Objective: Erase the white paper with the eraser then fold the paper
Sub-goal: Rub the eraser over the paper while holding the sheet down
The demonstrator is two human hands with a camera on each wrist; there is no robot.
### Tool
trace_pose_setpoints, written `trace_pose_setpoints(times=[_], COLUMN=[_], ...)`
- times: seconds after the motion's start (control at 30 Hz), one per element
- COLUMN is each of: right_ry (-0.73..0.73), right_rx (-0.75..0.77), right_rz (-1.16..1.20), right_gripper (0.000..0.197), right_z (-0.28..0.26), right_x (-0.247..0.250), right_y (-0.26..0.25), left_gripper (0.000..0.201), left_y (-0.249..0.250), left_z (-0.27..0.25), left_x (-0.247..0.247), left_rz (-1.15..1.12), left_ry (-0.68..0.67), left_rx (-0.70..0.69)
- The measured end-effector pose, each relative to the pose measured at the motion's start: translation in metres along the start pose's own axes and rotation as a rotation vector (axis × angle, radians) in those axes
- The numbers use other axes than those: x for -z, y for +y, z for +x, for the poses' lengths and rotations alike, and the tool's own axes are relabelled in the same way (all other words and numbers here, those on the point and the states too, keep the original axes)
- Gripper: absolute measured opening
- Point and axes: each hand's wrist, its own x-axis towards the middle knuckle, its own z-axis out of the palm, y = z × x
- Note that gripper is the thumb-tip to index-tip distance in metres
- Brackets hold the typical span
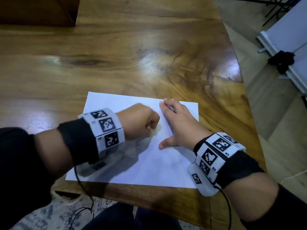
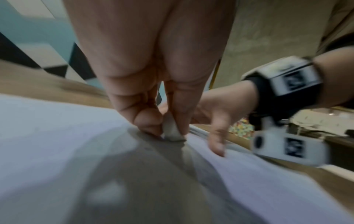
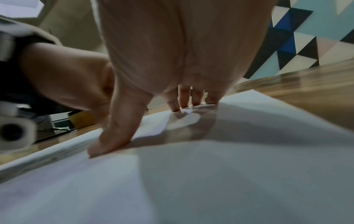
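A white paper [image 1: 152, 165] lies flat near the front edge of the wooden table [image 1: 116, 63]. My left hand [image 1: 141, 123] is curled over the middle of the sheet. In the left wrist view its fingers pinch a small white eraser [image 2: 172, 133], whose tip touches the paper [image 2: 57, 144]. My right hand [image 1: 176, 123] lies flat on the right part of the sheet, fingers straight and thumb spread. In the right wrist view its fingertips [image 3: 184, 104] and thumb press on the paper [image 3: 229, 174]. The eraser is hidden in the head view.
The table's right edge runs diagonally close to the paper's right side, with floor beyond. A white board with a black clamp [image 1: 282, 60] stands on the floor at the far right. A dark wooden box [image 1: 36, 10] sits at the table's far left.
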Motion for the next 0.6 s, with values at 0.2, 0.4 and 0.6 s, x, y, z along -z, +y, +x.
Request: trace_pose_setpoints(times=[0.2,0.4,0.6], right_ry=[0.001,-0.003,-0.005], right_rx=[0.000,-0.004,-0.010], right_rz=[-0.018,-0.030,-0.048], right_gripper=[0.127,0.126,0.126], right_z=[-0.001,0.000,-0.002], right_x=[0.000,0.000,0.000], right_y=[-0.001,-0.001,-0.001], left_gripper=[0.013,0.010,0.007], left_y=[-0.003,0.004,0.003], left_z=[0.032,-0.002,-0.026], left_x=[0.021,-0.005,-0.021], left_rz=[-0.005,0.026,0.009], left_ry=[0.220,0.040,-0.048], left_rx=[0.092,-0.065,-0.114])
